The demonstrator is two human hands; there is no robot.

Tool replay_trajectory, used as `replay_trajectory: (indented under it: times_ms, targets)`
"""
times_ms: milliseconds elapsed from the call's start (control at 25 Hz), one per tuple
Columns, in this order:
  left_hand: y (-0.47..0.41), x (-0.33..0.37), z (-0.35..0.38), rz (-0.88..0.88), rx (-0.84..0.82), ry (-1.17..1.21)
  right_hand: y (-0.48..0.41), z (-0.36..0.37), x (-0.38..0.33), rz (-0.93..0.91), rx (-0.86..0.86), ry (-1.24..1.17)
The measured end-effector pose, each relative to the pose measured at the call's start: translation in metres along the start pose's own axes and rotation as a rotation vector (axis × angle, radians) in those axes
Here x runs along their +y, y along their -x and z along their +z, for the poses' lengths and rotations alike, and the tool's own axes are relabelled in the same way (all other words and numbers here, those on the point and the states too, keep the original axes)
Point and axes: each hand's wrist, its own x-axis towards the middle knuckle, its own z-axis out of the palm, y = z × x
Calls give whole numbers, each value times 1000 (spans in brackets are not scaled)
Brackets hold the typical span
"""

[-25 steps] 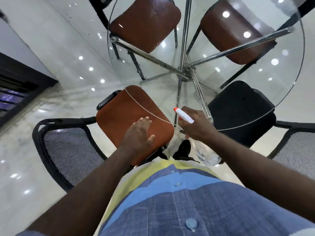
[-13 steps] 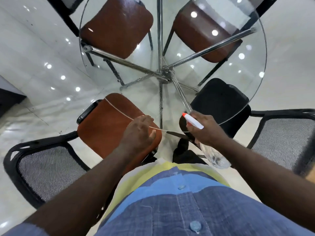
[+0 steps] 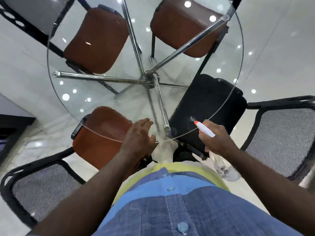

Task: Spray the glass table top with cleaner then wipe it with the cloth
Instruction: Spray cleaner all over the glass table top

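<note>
Left hand on table top near edge; spray bottle right.

Bench: round glass top on chrome legs, faint droplets near its front edge.
Right hand: grips a clear spray bottle, orange nozzle aimed over the glass.
Left hand: flat, fingers spread at the bench's near rim.
Chairs: brown seat under the near rim.

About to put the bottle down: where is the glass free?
The whole glass top is bare out to the far rim. It is crowded only at the near rim, where the left hand rests and the right hand holds the bottle.
</note>
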Motion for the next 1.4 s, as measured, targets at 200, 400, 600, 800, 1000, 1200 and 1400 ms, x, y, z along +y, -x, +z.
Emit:
replay_trajectory:
  times_ms: [200,400,600,800,1000,1200,1400]
  targets:
    - [-19,38,9,-9,-2,-38,-15,-50,32,61,54,-106]
    - [-31,59,15,-49,27,-44,-32,-82,42,40,88,-157]
    - [-26,70,18,-93,37,-2,-55,-96,16,-70,-14,-163]
    - [-13,65,17,-126,59,8,-76,-88,-18,-147,-55,-174]
    - [-6,64,16,-153,83,32,-87,-87,-38,-216,-76,-149]
    - [-7,66,17,-143,83,21,-85,-101,-29,-149,60,-197]
    - [-12,67,25,-120,48,-7,-82,-113,1,-26,123,-201]
